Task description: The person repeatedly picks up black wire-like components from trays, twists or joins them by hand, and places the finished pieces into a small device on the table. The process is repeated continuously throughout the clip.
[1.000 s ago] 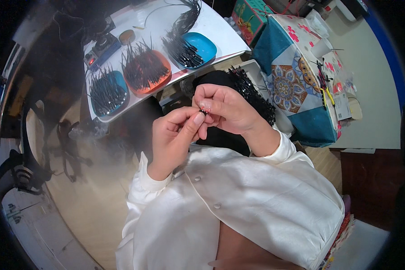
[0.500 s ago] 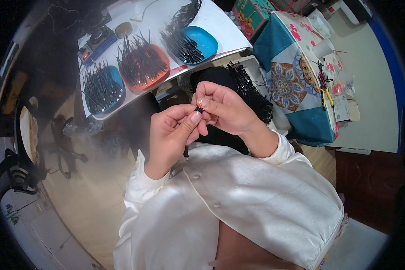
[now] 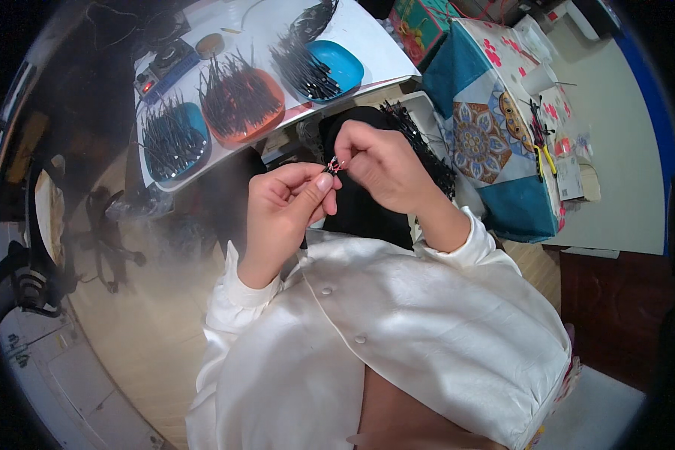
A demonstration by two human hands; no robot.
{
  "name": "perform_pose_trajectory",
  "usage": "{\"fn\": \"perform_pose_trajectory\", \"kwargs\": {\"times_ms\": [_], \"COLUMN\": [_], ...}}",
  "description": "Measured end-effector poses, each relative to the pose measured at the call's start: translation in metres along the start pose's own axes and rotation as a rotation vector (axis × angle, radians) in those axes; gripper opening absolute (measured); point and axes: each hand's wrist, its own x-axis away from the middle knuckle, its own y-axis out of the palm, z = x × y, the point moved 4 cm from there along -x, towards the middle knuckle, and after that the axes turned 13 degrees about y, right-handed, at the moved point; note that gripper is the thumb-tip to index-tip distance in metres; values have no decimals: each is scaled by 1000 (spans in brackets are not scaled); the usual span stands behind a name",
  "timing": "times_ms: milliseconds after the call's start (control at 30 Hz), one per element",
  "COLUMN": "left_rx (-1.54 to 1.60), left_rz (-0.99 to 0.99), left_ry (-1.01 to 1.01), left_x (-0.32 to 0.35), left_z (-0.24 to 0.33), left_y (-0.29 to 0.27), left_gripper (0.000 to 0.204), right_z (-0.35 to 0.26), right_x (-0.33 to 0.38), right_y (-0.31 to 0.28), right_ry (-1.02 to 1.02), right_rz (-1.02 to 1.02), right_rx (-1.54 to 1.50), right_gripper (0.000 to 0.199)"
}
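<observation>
Over my lap, my left hand (image 3: 281,210) pinches black cables between thumb and fingers. Their split ends, thin red and pale wires (image 3: 333,164), stick out past the fingertips. My right hand (image 3: 394,169) is closed at those wire ends, with thumb and index finger together on them. How many cables are held cannot be made out. Beyond my hands, black cables lie bunched in a blue tray (image 3: 196,120), an orange tray (image 3: 279,112) and another blue tray (image 3: 345,64) on a white table (image 3: 386,60).
Right of my knees, a white bin (image 3: 469,202) holds many black cables. A side table with a patterned cloth (image 3: 480,139) carries yellow-handled pliers (image 3: 550,161) and a white cup (image 3: 538,79). A small device with a red light (image 3: 148,86) and a round tin (image 3: 210,45) sit behind the trays.
My right hand has shifted slightly up and right, away from the left fingers. More of the split wire ends shows between the hands. My left hand stays nearly in place.
</observation>
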Motion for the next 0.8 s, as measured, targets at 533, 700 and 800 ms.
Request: {"fn": "perform_pose_trajectory", "kwargs": {"times_ms": [533, 700, 800], "left_rx": [48, 50, 47], "left_rz": [-120, -159, -181], "left_ry": [-278, -298, -312], "left_x": [5, 2, 1], "left_z": [5, 4, 5], "left_y": [-11, -10, -10], "left_gripper": [13, 14, 14], "right_z": [-18, -33, -34], "right_x": [15, 15, 13], "right_y": [-30, -20, -18], "right_ry": [-366, -575, -596], "right_rz": [24, -17, -19], "right_rx": [415, 439, 419], "right_gripper": [45, 32, 24]}}
